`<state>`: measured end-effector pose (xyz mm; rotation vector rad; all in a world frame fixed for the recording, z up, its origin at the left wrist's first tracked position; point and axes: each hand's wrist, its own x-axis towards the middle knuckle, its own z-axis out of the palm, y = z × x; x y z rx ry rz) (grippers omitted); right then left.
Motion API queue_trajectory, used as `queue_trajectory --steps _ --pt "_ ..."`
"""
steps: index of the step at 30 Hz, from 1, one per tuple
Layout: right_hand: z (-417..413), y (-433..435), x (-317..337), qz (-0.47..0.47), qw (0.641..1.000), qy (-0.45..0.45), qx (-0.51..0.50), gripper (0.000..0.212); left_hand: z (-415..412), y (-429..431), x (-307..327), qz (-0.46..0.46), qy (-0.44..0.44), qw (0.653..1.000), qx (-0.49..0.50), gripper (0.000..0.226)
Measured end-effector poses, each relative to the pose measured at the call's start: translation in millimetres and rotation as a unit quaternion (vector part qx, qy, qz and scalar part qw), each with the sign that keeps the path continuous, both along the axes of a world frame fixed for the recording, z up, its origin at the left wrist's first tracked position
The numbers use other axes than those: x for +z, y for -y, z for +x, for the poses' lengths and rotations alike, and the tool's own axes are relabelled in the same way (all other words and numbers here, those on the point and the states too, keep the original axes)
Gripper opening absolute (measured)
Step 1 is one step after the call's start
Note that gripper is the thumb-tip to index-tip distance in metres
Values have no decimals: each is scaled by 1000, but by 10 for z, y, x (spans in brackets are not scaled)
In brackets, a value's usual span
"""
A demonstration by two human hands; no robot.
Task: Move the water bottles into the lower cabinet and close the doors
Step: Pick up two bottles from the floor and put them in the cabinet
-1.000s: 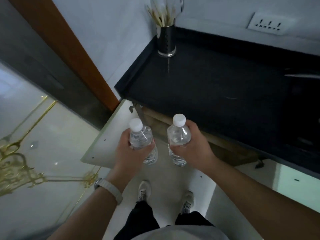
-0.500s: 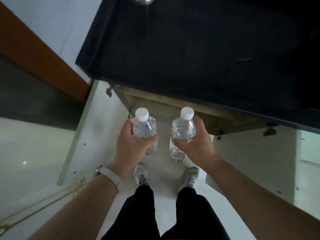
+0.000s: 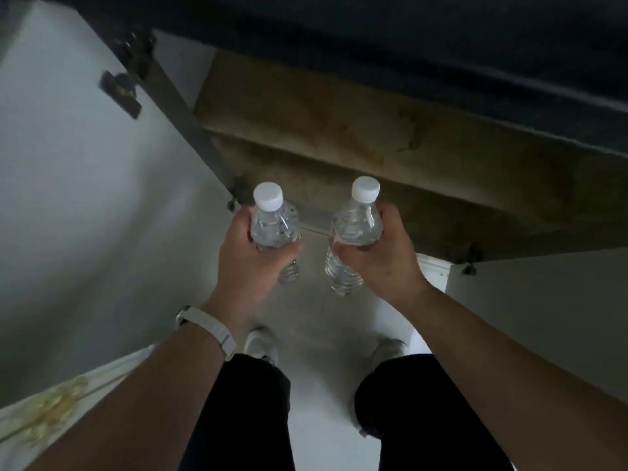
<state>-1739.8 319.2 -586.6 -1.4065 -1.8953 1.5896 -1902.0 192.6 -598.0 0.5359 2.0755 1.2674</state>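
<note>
Left cabinet door [image 3: 85, 198]: stood swung open, its white inner face up, a dark hinge [image 3: 120, 93] on it.
Countertop [image 3: 441, 45]: dark, ran across the top of the view.
Lower cabinet [image 3: 339, 130]: open, brown wood showing under the countertop edge.
Left hand [image 3: 251, 263]: fingers curled round the left water bottle [image 3: 272, 226], upright, white cap up.
Right hand [image 3: 384, 263]: fingers curled round the right water bottle [image 3: 356, 226], upright.
Bottles: side by side, apart, above the floor in front of the cabinet, outside it.
Wristband [image 3: 207, 331]: pale, on the left wrist.
</note>
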Motion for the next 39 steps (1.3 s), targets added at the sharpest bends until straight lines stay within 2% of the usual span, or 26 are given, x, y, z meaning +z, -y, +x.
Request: queue_trajectory --steps 8,12,15,18,23,31,39 --pt "-17 -350 -1375 73 995 -60 37 69 -103 -338 -1596 39 -38 998 -18 60" --pt "-59 -521 -1865 95 991 -79 53 73 -203 -469 -2052 64 -65 996 -15 61" --pt "-120 -616 -2087 111 987 -99 62 74 -275 -570 -2169 93 -60 994 -15 59" --pt "-235 -663 -2124 132 981 -120 81 76 -337 -650 -2079 116 -72 990 -16 62" --pt "-426 -691 -1822 146 972 -159 93 77 -449 -707 -1764 136 -66 988 -24 72" --pt "-499 -841 -1093 157 963 -203 88 79 -588 -866 -1015 189 -111 974 -57 62" --pt "-520 -1169 -575 214 942 -253 58 69 -705 -1160 -446 233 -185 952 -65 52"
